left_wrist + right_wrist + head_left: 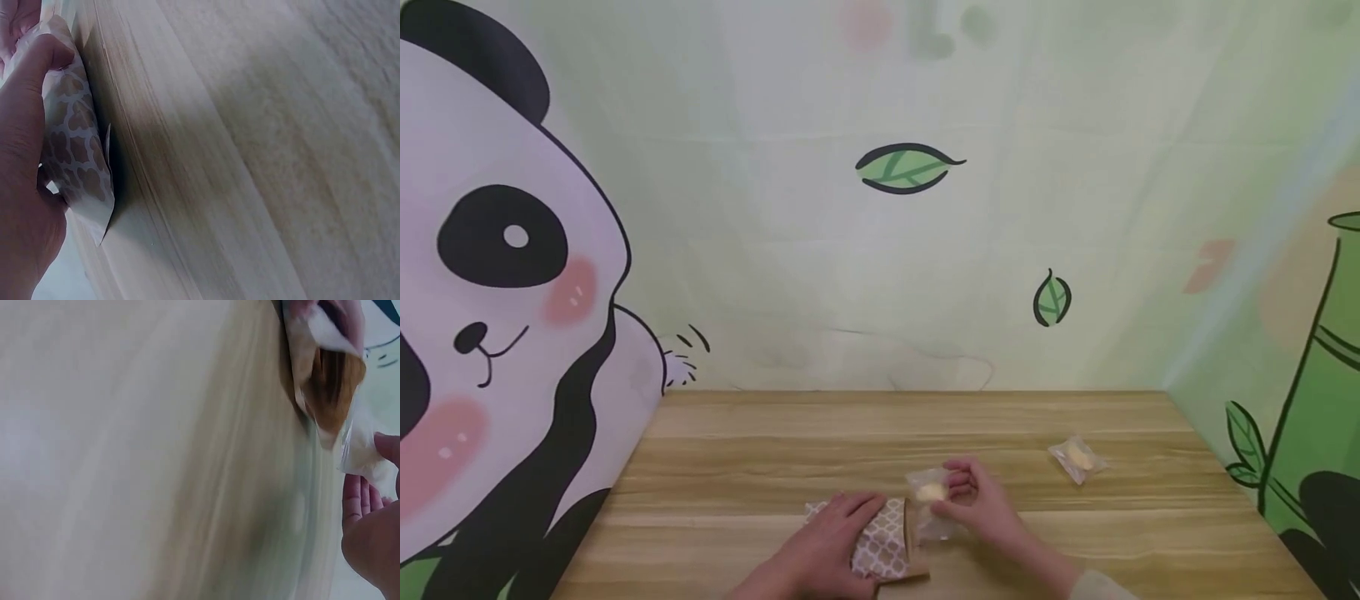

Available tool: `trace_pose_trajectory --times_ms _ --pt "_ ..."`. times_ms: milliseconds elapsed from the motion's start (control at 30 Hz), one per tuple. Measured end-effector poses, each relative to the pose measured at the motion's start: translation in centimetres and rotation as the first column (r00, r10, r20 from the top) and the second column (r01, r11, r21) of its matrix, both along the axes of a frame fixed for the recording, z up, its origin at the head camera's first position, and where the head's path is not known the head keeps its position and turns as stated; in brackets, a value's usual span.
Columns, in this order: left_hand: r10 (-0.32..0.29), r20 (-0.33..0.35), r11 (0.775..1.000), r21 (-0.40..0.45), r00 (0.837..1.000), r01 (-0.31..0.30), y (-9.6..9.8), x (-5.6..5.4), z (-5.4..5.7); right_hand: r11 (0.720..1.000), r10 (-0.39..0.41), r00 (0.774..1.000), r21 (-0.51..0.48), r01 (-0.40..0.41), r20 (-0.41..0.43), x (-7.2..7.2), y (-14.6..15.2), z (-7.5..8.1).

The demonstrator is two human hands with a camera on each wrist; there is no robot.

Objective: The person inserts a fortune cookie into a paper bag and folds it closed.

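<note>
My left hand [831, 546] grips a brown paper bag [886, 546] with a white lattice pattern, lying near the front of the table. Its thumb lies across the patterned side of the bag [75, 144] in the left wrist view. In the right wrist view the bag's mouth [334, 381] gapes toward my right hand, showing the plain brown inside. Just right of that mouth, my right hand [983, 507] pinches a clear plastic packet [931, 492] with a small pale yellow piece inside. Thumb and fingers [353, 497] sit on either side of the packet.
A second clear packet [1078, 457] with a pale yellow piece lies farther back on the right of the wooden table [737, 450]. Behind the table hangs a printed backdrop [775, 208] with a panda, leaves and bamboo.
</note>
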State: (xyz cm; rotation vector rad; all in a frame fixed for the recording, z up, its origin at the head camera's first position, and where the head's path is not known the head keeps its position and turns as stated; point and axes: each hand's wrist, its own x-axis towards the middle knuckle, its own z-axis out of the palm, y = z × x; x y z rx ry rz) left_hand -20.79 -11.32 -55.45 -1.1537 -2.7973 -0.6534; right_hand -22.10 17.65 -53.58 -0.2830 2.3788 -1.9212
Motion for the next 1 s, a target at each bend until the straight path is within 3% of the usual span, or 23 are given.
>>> trace_pose_trajectory --times_ms 167,467,733,1000 --pt "0.029 -0.008 1.000 0.008 1.000 -0.028 0.0 0.1 -0.3 0.999 -0.029 0.999 -0.019 0.030 0.016 1.1 -1.0 -0.5" --pt "0.068 0.034 0.998 0.008 0.997 -0.068 0.1 0.3 -0.1 0.993 -0.052 0.998 0.105 0.054 -0.019 2.0 -1.0 -1.5" --pt "0.085 0.046 0.996 0.001 0.995 -0.085 0.1 0.1 0.3 0.987 -0.015 0.999 0.161 0.021 -0.040 1.7 -0.7 -1.6" --pt "0.039 0.104 0.999 0.002 0.994 -0.040 0.0 -0.1 0.2 0.980 0.025 0.994 0.200 -0.003 -0.108 1.3 -1.6 -1.7"
